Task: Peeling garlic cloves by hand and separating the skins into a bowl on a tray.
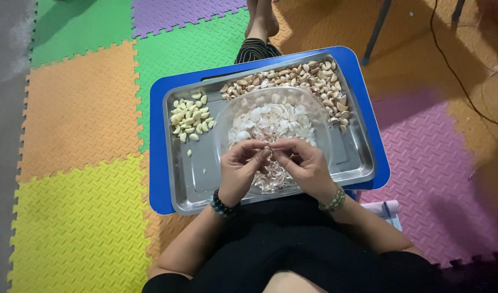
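Bright foam mats lying under steel tray (pixel 197 187) | left hand (pixel 239 169) and right hand (pixel 302 165) pinching one garlic clove (pixel 268 148) over clear bowl (pixel 227 116) | clove looking light, hard, papery-slippery; fingertip grip at its ends seeming best

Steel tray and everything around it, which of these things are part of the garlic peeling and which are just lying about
In use: left hand and right hand pinching one garlic clove; clear bowl of skins; peeled cloves; unpeeled cloves; steel tray; blue table.

Lying about: black cable; papers; foam floor mats.
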